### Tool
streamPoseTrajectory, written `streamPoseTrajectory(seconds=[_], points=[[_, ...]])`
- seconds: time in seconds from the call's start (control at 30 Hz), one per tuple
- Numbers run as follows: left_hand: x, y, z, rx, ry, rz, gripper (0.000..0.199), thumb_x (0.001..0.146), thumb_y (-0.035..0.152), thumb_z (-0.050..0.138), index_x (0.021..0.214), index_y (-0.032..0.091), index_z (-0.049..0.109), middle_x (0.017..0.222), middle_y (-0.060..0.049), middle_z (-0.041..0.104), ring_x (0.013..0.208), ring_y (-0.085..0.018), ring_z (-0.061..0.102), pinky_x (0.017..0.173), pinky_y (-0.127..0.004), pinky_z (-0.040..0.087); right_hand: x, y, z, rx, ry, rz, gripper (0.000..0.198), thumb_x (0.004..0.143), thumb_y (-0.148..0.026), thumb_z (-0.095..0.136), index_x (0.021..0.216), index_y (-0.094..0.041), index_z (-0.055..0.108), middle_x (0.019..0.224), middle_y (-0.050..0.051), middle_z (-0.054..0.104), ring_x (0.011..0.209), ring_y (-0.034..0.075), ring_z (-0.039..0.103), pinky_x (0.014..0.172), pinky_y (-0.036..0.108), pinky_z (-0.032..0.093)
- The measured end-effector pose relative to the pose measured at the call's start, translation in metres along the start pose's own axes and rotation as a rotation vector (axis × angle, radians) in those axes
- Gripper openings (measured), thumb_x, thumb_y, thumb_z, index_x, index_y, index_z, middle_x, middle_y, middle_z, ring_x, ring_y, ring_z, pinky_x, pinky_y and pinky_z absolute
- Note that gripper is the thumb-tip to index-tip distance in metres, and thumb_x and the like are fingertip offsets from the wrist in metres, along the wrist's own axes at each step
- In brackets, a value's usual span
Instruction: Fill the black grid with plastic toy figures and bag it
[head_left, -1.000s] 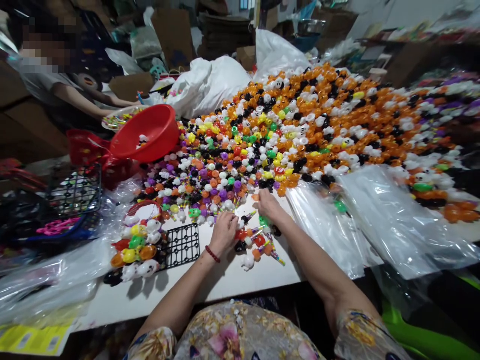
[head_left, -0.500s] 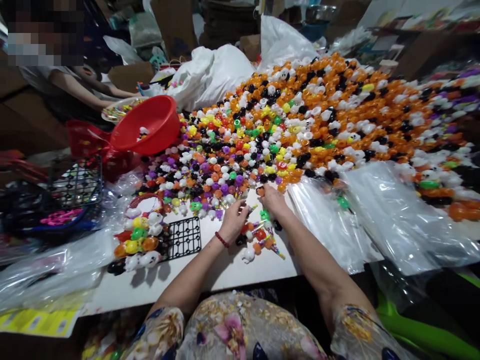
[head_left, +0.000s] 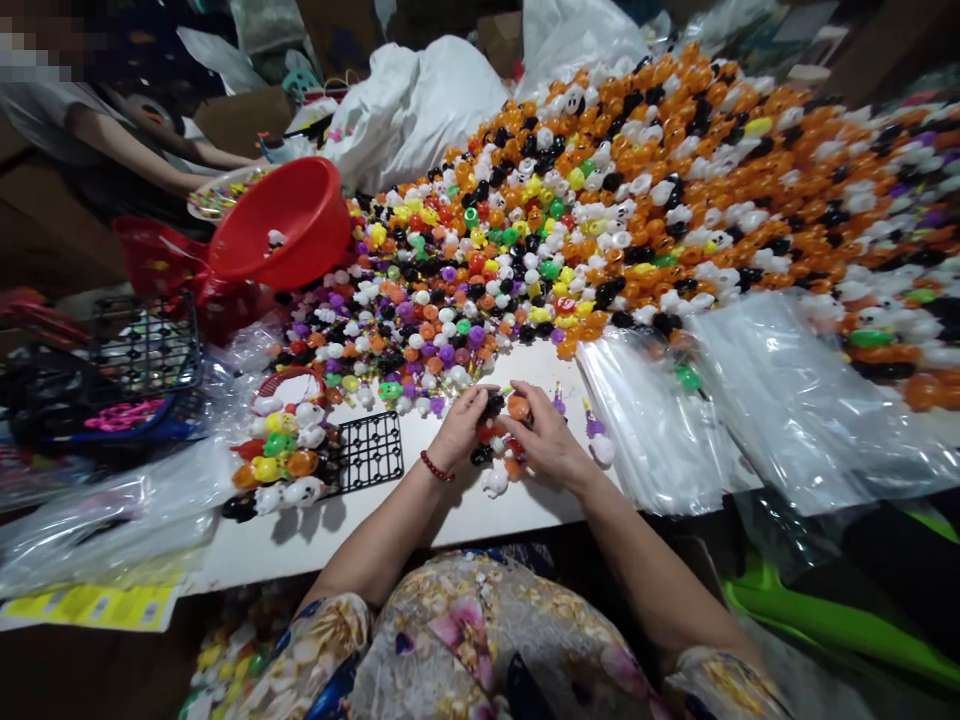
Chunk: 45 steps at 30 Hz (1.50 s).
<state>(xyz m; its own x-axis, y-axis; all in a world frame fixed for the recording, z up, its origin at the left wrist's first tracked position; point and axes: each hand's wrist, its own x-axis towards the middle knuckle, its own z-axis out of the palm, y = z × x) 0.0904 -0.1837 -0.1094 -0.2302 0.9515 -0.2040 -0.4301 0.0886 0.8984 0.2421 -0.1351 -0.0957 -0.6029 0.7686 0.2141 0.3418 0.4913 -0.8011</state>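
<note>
My left hand [head_left: 459, 432], with a red bead bracelet at the wrist, has its fingers closed on a small black plastic figure [head_left: 493, 402]. Opposite it, my right hand [head_left: 551, 440] curls its fingers round a small orange plastic figure [head_left: 517, 406]. Both hands are close together over a little group of figures, partly hidden by them, with a white figure [head_left: 495, 480] at its near end. To the right of my right hand lie a purple-and-white figure piece [head_left: 598, 437] and a purple one [head_left: 559, 398] on striped sticks.
A big heap of plastic figures [head_left: 720, 190] covers the table's back. Left of my hands are a black grid tray [head_left: 373, 450], rows of figures [head_left: 277, 455] and a red basin [head_left: 281, 225]. Clear plastic bags [head_left: 652, 430] lie right. A co-worker's arm [head_left: 127, 150] reaches in at upper left.
My hands have come closer together over the small group, my right hand drawn back towards me. Purple pieces now show to its right. The view has shifted slightly.
</note>
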Motion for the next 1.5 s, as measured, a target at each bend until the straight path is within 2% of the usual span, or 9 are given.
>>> streamPoseTrajectory(seconds=[0.13, 0.3, 0.5, 0.6, 0.77, 0.93, 1.13, 1.27, 1.5], points=[[-0.011, 0.005, 0.004, -0.103, 0.006, -0.070, 0.045, 0.079, 0.058, 0.070, 0.093, 0.017, 0.060, 0.073, 0.000, 0.061, 0.055, -0.008, 0.049, 0.048, -0.018, 0.036, -0.014, 0.003, -0.010, 0.002, 0.048, 0.049, 0.050, 0.092, -0.036, 0.055, 0.140, -0.025, 0.045, 0.131, 0.010, 0.057, 0.125, 0.025, 0.053, 0.108, 0.043, 0.044], [-0.021, 0.006, 0.008, 0.038, -0.008, -0.035, 0.053, 0.079, 0.069, 0.062, 0.090, 0.018, 0.057, 0.064, 0.003, 0.054, 0.049, -0.007, 0.041, 0.044, -0.019, 0.031, -0.020, -0.001, -0.017, -0.073, -0.025, -0.025, 0.047, 0.094, -0.033, 0.050, 0.140, -0.024, 0.048, 0.123, 0.011, 0.061, 0.116, 0.025, 0.059, 0.103, 0.045, 0.048], [-0.025, 0.002, 0.007, 0.180, -0.046, 0.018, 0.061, 0.077, 0.078, 0.055, 0.091, 0.019, 0.056, 0.063, 0.003, 0.054, 0.046, -0.008, 0.039, 0.043, -0.021, 0.031, -0.026, -0.003, -0.015, -0.154, -0.051, -0.112, 0.058, 0.094, -0.026, 0.044, 0.150, -0.017, 0.032, 0.124, 0.016, 0.059, 0.116, 0.026, 0.059, 0.100, 0.045, 0.051], [-0.025, 0.001, 0.007, 0.188, -0.021, 0.026, 0.060, 0.077, 0.079, 0.055, 0.087, 0.020, 0.053, 0.058, 0.006, 0.049, 0.045, -0.008, 0.038, 0.042, -0.021, 0.030, -0.029, -0.005, -0.016, -0.148, -0.024, -0.081, 0.049, 0.093, -0.022, 0.043, 0.142, -0.017, 0.042, 0.125, 0.015, 0.062, 0.114, 0.025, 0.062, 0.097, 0.042, 0.053], [-0.026, -0.001, 0.008, 0.134, 0.005, 0.009, 0.057, 0.078, 0.078, 0.054, 0.083, 0.021, 0.048, 0.053, 0.008, 0.042, 0.041, -0.007, 0.033, 0.041, -0.021, 0.028, -0.030, -0.015, -0.019, -0.115, -0.072, -0.060, 0.029, 0.094, -0.029, 0.049, 0.120, -0.021, 0.060, 0.106, 0.009, 0.071, 0.096, 0.022, 0.068, 0.087, 0.037, 0.057], [-0.027, 0.000, 0.007, 0.122, 0.013, 0.004, 0.063, 0.070, 0.082, 0.059, 0.079, 0.021, 0.048, 0.056, 0.007, 0.043, 0.041, -0.007, 0.034, 0.039, -0.022, 0.026, -0.030, -0.020, -0.022, -0.146, -0.087, -0.116, 0.036, 0.098, -0.032, 0.044, 0.127, -0.022, 0.063, 0.105, 0.010, 0.070, 0.098, 0.024, 0.067, 0.090, 0.040, 0.056], [-0.026, -0.005, 0.003, 0.253, 0.025, 0.000, 0.065, 0.075, 0.085, 0.048, 0.083, 0.021, 0.052, 0.053, 0.006, 0.043, 0.040, -0.008, 0.032, 0.041, -0.024, 0.025, -0.032, -0.023, -0.029, -0.196, -0.157, -0.132, 0.039, 0.099, -0.028, 0.041, 0.132, -0.023, 0.061, 0.100, 0.010, 0.069, 0.093, 0.024, 0.066, 0.086, 0.040, 0.057], [-0.028, -0.003, 0.004, 0.381, 0.034, 0.067, 0.059, 0.082, 0.079, 0.045, 0.079, 0.021, 0.051, 0.058, 0.005, 0.044, 0.049, -0.011, 0.037, 0.047, -0.025, 0.030, -0.033, -0.024, -0.029, -0.202, -0.173, -0.121, 0.037, 0.098, -0.028, 0.042, 0.128, -0.023, 0.063, 0.099, 0.010, 0.069, 0.092, 0.023, 0.066, 0.085, 0.039, 0.057], [-0.030, 0.005, 0.007, 0.656, 0.097, 0.202, 0.041, 0.097, 0.049, 0.041, 0.067, 0.021, 0.045, 0.060, 0.004, 0.043, 0.059, -0.013, 0.041, 0.059, -0.025, 0.033, -0.036, -0.025, -0.018, -0.075, -0.108, 0.005, 0.021, 0.093, -0.027, 0.048, 0.109, -0.021, 0.060, 0.101, 0.008, 0.070, 0.094, 0.022, 0.067, 0.084, 0.036, 0.055]])
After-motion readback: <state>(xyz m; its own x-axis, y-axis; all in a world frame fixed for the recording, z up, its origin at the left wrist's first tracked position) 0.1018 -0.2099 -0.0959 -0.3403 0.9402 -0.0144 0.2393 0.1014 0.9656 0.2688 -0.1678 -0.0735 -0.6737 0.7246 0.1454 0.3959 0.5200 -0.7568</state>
